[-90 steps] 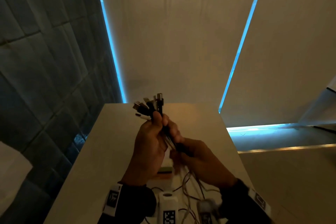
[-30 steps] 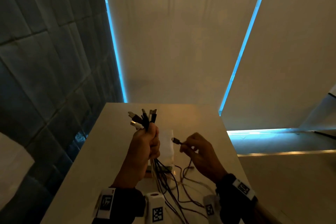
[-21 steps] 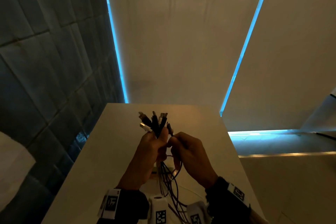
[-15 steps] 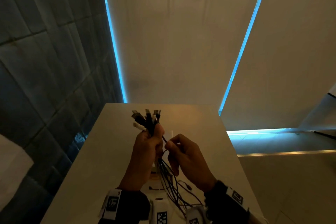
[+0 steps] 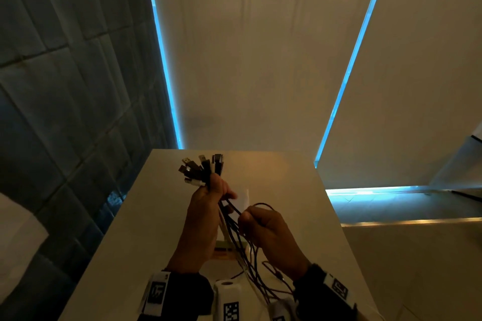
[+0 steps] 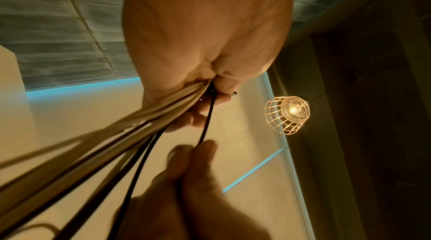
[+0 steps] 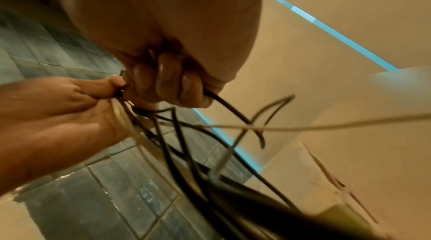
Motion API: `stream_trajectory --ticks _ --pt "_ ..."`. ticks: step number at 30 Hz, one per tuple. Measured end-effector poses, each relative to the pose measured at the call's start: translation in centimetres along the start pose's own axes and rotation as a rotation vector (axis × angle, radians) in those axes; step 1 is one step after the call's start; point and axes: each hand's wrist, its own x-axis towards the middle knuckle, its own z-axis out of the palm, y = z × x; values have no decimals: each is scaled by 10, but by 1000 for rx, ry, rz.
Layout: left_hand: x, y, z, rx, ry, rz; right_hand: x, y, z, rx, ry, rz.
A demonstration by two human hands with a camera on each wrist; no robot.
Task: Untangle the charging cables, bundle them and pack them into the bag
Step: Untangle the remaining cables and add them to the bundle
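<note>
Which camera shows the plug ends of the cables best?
The head view: the fanned-out black and white cable plugs stick up above the gripping left hand. Both wrist views show only trailing cords; the plugs are hidden there.

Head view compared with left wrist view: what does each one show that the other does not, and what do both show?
Only the head view shows the plug ends fanned out above the left hand, the white table, and the loose cable tails hanging toward the wrists. Only the left wrist view shows a lit wire-cage lamp. Both show the left hand gripping the bundle of cables and the right hand pinching one black cable.
</note>
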Motion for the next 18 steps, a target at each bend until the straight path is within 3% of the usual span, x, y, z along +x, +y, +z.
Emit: stream_trajectory --ticks 3,18 --pt "0 6 0 -146 -41 -19 -5 18 -7 -59 -3 69" --pt "4 14 -7 -238 -38 25 -32 87 -39 -291 52 184"
